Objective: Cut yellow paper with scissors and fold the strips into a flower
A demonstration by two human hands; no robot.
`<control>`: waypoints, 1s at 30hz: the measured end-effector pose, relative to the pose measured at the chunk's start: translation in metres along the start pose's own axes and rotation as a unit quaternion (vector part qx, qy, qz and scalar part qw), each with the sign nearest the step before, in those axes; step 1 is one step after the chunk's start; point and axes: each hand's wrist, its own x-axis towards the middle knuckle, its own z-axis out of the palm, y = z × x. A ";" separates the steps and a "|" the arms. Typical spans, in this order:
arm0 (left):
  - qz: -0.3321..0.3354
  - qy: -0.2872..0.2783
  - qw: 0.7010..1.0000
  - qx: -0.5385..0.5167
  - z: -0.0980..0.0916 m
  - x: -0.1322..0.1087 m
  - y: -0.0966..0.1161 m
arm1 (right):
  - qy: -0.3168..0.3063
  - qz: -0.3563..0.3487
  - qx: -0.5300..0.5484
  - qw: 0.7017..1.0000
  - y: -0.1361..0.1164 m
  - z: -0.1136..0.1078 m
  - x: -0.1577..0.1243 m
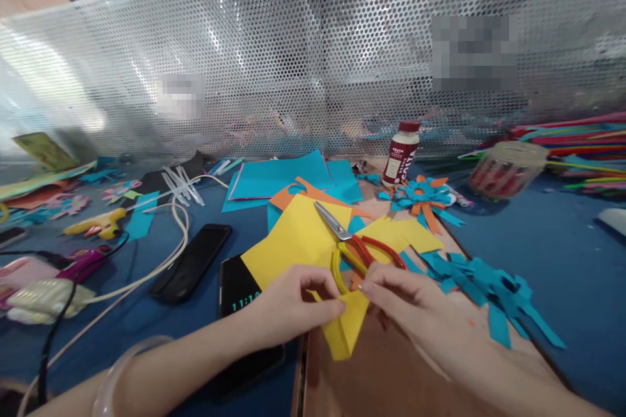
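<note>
Between my two hands is a small folded piece of yellow paper (pixel 348 326), its lower end pointing down toward me. My left hand (pixel 306 300) pinches its left side with thumb and fingers. At its upper right edge, my right hand (pixel 398 296) grips it with thumb and fingertips closed. Just beyond my fingers lie scissors (pixel 359 246) with red and yellow handles, blades pointing away to the upper left. They rest on a larger yellow sheet (pixel 288 234). Another yellow piece (pixel 403 233) lies to the right. My right fingers partly hide the red handle's end.
Two dark phones (pixel 193 264) (pixel 239 273) and a yellow glue gun (pixel 100 225) with cables lie left. Blue sheets (pixel 278 176) are stacked behind. A bottle (pixel 401 153), blue paper strips (pixel 493 290) and a clear jar (pixel 508 169) stand or lie right. A perforated metal panel (pixel 293 52) closes the back.
</note>
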 end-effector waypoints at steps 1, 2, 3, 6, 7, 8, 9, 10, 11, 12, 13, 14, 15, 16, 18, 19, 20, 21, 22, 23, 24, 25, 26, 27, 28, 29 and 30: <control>0.004 0.006 1.000 -0.005 0.000 0.000 0.000 | 0.001 0.013 0.005 1.000 0.000 0.002 0.001; 0.009 0.013 1.000 -0.011 0.001 0.000 -0.001 | -0.001 0.025 0.012 1.000 0.000 0.004 0.001; 0.014 0.020 1.000 -0.018 0.002 0.000 -0.001 | -0.006 0.036 0.018 0.999 0.000 0.007 0.001; 0.021 0.031 0.999 -0.025 0.003 0.000 -0.004 | -0.015 0.054 0.019 0.998 0.002 0.011 0.000; 0.020 0.026 0.999 -0.024 0.003 -0.001 -0.004 | -0.010 0.050 0.011 0.999 0.003 0.011 -0.001; 0.019 0.018 0.999 -0.019 0.003 -0.001 -0.004 | -0.005 0.043 -0.003 0.999 0.003 0.011 -0.002; 0.021 0.006 1.000 -0.011 0.003 -0.002 -0.003 | -0.006 0.036 -0.019 0.999 0.003 0.010 -0.002; 0.022 -0.009 1.000 -0.002 0.002 -0.002 -0.001 | -0.014 0.034 -0.033 0.999 0.002 0.010 -0.003; 0.023 -0.027 0.999 0.003 0.001 -0.003 0.002 | -0.027 0.038 -0.045 0.998 0.000 0.009 -0.003; 0.026 -0.043 0.999 0.010 0.001 -0.003 0.004 | -0.045 0.047 -0.055 0.996 -0.002 0.009 -0.004; 0.033 -0.055 0.998 0.022 0.000 -0.003 0.007 | -0.063 0.056 -0.063 0.994 -0.006 0.009 -0.005; 0.046 -0.062 0.996 0.043 0.000 -0.003 0.010 | -0.078 0.064 -0.071 0.992 -0.011 0.009 -0.006; 0.063 -0.067 0.993 0.076 0.000 -0.003 0.012 | -0.091 0.074 -0.080 0.990 -0.017 0.010 -0.007; 0.083 -0.072 0.987 0.117 0.001 -0.003 0.013 | -0.101 0.085 -0.088 0.987 -0.023 0.011 -0.009; 0.116 -0.091 0.970 0.194 0.001 -0.004 0.014 | -0.119 0.117 -0.106 0.980 -0.034 0.012 -0.012; 0.124 -0.107 0.963 0.213 0.001 -0.004 0.014 | -0.123 0.129 -0.113 0.978 -0.038 0.013 -0.013; 0.129 -0.122 0.959 0.220 0.001 -0.005 0.014 | -0.126 0.136 -0.116 0.976 -0.042 0.013 -0.014; 0.133 -0.131 0.958 0.219 0.001 -0.005 0.014 | -0.129 0.136 -0.113 0.976 -0.043 0.013 -0.015; 0.137 -0.134 0.958 0.213 0.001 -0.005 0.013 | -0.129 0.130 -0.105 0.977 -0.043 0.014 -0.015; 0.141 -0.130 0.960 0.204 0.001 -0.005 0.013 | -0.130 0.120 -0.094 0.980 -0.042 0.014 -0.015; 0.143 -0.122 0.963 0.194 0.000 -0.005 0.014 | -0.128 0.108 -0.085 0.982 -0.039 0.013 -0.015; 0.145 -0.112 0.966 0.185 0.000 -0.005 0.014 | -0.123 0.097 -0.078 0.985 -0.036 0.013 -0.015; 0.145 -0.100 0.968 0.176 -0.001 -0.005 0.014 | -0.121 0.088 -0.075 0.986 -0.033 0.012 -0.015; 0.145 -0.086 0.972 0.166 -0.001 -0.004 0.014 | -0.121 0.082 -0.075 0.986 -0.030 0.011 -0.015; 0.145 -0.072 0.974 0.157 -0.002 -0.004 0.014 | -0.122 0.076 -0.078 0.987 -0.027 0.010 -0.015; 0.144 -0.059 0.977 0.147 -0.003 -0.003 0.013 | -0.126 0.070 -0.083 0.986 -0.024 0.008 -0.015; 0.142 -0.048 0.980 0.134 -0.004 -0.003 0.012 | -0.129 0.061 -0.088 0.986 -0.021 0.007 -0.015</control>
